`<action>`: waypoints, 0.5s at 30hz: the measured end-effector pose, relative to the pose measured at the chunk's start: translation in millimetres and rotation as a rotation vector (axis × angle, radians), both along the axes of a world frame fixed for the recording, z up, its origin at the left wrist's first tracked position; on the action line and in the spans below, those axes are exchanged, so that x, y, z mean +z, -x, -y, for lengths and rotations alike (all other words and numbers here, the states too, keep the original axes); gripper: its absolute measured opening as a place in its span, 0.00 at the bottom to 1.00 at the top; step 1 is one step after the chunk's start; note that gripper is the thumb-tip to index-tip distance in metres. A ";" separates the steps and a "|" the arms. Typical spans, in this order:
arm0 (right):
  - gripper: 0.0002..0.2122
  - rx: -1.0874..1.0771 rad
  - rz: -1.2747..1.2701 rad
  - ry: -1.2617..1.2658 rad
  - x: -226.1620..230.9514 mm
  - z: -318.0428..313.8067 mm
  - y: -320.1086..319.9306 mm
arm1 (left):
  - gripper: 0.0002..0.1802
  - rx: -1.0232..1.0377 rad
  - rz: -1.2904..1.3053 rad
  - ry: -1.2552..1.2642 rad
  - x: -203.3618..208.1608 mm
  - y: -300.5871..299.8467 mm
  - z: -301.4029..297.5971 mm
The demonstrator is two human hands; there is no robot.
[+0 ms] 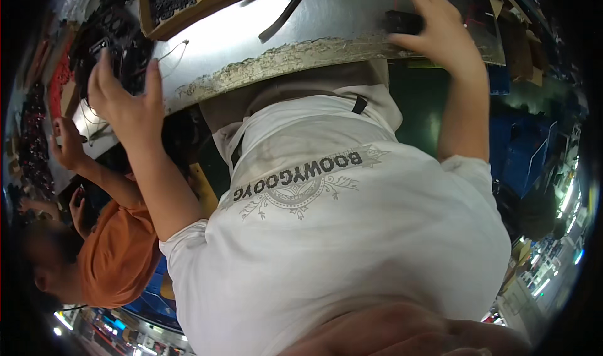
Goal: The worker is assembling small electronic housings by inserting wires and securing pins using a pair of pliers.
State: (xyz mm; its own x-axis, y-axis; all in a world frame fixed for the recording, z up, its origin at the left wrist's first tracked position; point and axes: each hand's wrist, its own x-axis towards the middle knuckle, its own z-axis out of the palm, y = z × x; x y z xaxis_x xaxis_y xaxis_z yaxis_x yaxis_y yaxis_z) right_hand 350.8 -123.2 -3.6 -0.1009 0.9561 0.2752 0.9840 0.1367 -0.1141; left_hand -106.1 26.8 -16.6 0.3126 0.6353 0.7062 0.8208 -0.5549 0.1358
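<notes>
My left hand [129, 104] is raised at the table's left side, thumb and fingers spread, with nothing visible in it. Just beyond it lies a heap of black parts [116, 32]. A thin pale wire [178, 53] loops over the tabletop to the right of that thumb. At the far right, my right hand [443, 32] reaches over the table, thumb and fingers apart on either side of a small black block-shaped part [404, 21]. No firm grip on that part shows.
A cardboard tray [217, 5] of small black parts sits at the table's back. Right of it lies a dark long-handled tool [282, 18]. The metal table [352, 16] has a rough, worn front edge. A co-worker in an orange shirt [119, 255] works close on the left.
</notes>
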 end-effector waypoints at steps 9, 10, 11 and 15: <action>0.29 -0.278 -0.361 0.361 14.2 26.7 10.8 | 0.21 -0.498 0.096 0.080 -2.5 -53.5 34.2; 0.28 -0.209 -0.451 0.307 11.0 28.0 18.1 | 0.24 -0.623 0.067 0.128 4.9 -65.6 44.2; 0.26 -0.171 -0.639 0.374 17.4 25.2 33.1 | 0.26 -0.752 0.059 0.097 11.9 -81.6 54.2; 0.19 0.291 -1.175 0.414 24.8 17.1 107.8 | 0.27 -0.756 0.079 -0.175 20.1 -143.5 95.3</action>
State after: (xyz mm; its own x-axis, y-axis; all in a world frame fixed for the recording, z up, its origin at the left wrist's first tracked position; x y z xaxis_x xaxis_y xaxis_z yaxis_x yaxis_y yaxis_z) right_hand 243.0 -140.3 21.2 -0.2202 0.9750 0.0290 0.2033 0.0750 -0.9762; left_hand 37.4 -68.5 3.6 0.5609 0.1468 0.8148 0.2028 -0.9785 0.0367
